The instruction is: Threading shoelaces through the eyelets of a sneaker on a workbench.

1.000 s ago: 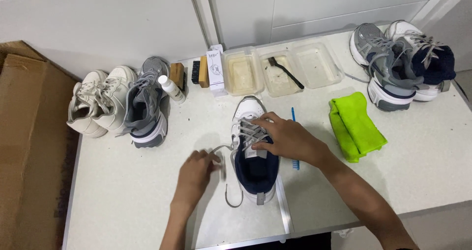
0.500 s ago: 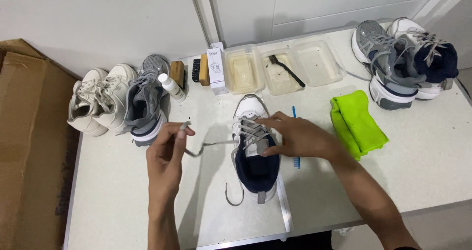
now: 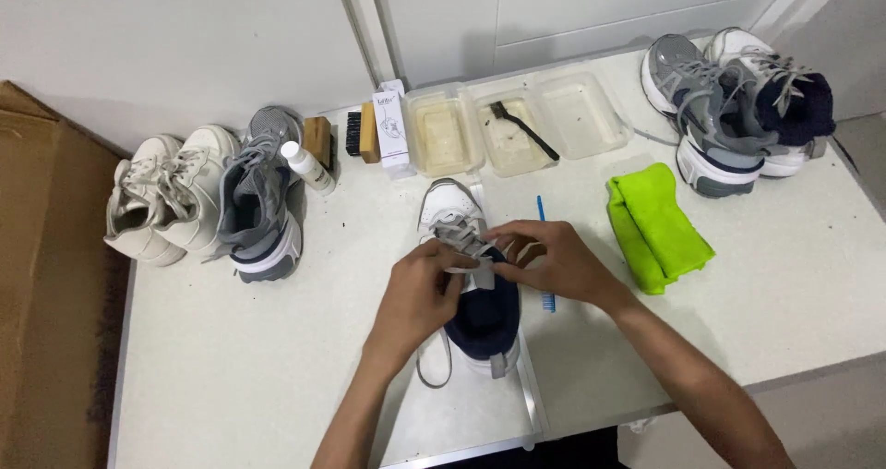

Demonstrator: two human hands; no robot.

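Fingers of both hands pinch a grey lace (image 3: 459,247) over the tongue of a white sneaker with a navy lining (image 3: 472,289). The left hand (image 3: 420,298) is curled, thumb and forefinger closed on the lace where it crosses the eyelets; the right hand (image 3: 549,261) meets it from the other side, fingertips closed on the same lace, so the two grips nearly touch above the shoe's middle. A loose end of lace loops out below the left wrist. The sneaker lies toe away from the person, heel toward them, on a shallow metal tray (image 3: 531,404).

Just beyond the right knuckles lies one blue toothbrush (image 3: 544,247); farther right, one folded lime-green cloth (image 3: 655,227). Past the fingertips stand three clear plastic tubs (image 3: 577,109), the middle one holding a black brush (image 3: 521,127), with one white box (image 3: 391,127), two wooden brushes (image 3: 318,138) and one small white bottle (image 3: 306,166). Left of the grip sit two cream sneakers (image 3: 161,197) and one grey one (image 3: 258,197); far right, two grey-and-white sneakers (image 3: 729,109).

Everything rests on a pale speckled table (image 3: 240,367) against a white wall (image 3: 175,54), with brown cardboard (image 3: 41,275) at its left edge.
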